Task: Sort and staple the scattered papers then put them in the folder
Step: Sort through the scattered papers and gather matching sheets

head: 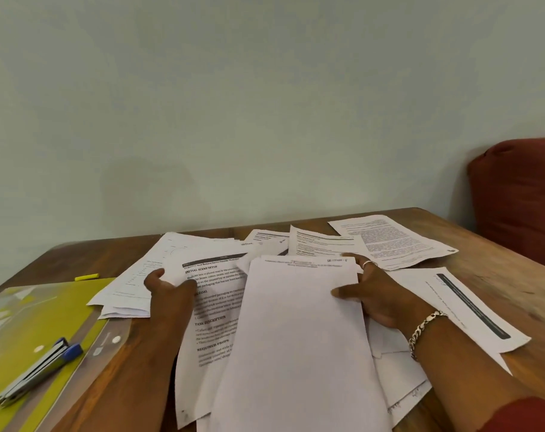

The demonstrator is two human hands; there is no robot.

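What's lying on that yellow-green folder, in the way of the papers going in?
A blue and silver stapler lies on the closed folder, so it would have to be lifted off first. Both hands, left and right, grip papers beside it.

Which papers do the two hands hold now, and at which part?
The left hand grips the printed sheet at its left edge. The right hand holds the blank-faced sheet at its upper right edge.

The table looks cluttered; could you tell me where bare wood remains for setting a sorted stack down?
Bare wood shows at the far left corner beyond the yellow highlighter, and along the right edge. The middle is crowded with scattered papers; the folder carries the stapler.
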